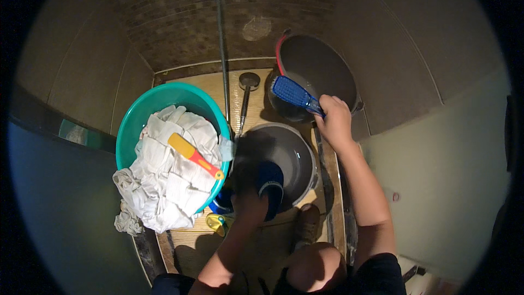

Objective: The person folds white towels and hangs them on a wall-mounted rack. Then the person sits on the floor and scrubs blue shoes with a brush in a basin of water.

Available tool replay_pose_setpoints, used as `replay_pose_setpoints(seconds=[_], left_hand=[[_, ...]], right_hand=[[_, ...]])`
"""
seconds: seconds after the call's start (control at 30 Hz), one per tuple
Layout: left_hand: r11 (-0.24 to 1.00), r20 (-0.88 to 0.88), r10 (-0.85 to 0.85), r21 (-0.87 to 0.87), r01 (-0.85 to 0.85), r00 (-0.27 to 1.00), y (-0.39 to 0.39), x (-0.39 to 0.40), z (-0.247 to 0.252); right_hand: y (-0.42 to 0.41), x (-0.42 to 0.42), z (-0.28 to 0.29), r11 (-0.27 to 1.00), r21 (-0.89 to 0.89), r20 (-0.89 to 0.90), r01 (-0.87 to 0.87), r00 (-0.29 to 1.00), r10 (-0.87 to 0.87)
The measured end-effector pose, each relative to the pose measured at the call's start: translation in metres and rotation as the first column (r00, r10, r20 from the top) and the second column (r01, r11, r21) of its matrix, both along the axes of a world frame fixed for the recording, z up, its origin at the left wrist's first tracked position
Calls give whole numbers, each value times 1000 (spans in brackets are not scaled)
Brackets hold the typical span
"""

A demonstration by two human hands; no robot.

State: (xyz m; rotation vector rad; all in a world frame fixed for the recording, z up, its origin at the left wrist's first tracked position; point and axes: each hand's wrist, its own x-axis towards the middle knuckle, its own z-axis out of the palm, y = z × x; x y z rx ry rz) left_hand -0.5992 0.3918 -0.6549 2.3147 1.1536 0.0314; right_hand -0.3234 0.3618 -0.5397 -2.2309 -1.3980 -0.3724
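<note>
My right hand (335,119) grips the handle of a blue plastic scrubbing brush (292,92), raised at the near side of a large dark bucket (315,61) with a red rim section. In shadow, my left hand (249,207) holds a dark blue slipper (272,180) with a pale trim line, at the near left rim of a grey basin (294,159). Its fingers are hard to make out. Beside that hand, partly hidden, lies another blue item (221,203), perhaps the other slipper.
At left stands a green tub (127,125) heaped with white cloth (172,172), with a yellow-and-red brush (194,155) on top. A shower head (249,81) lies on the floor near a vertical pipe (221,37). A yellow object (215,222) and my shoe (307,221) are nearer.
</note>
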Motion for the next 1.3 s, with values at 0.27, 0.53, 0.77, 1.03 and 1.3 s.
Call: replay_pose_setpoints(seconds=[0.27,0.53,0.77,1.03,1.3], left_hand=[[995,-94,-91,16,93,991,3,32,8],[960,-52,44,-274,-57,998,-14,45,-15],[972,67,70,-227,-53,995,-12,44,-30],[995,54,-10,-94,15,998,-17,40,-32],[999,-18,-35,15,36,999,-16,50,-7]], right_hand=[[38,62,-113,982,-154,-79,-112,992,101],[19,78,-154,975,-122,-334,-188,932,137],[-14,36,-115,971,47,-364,-234,901,235],[-47,-24,-114,967,-222,-704,-123,706,-72],[-57,-39,-116,879,-392,-512,-271,858,37]])
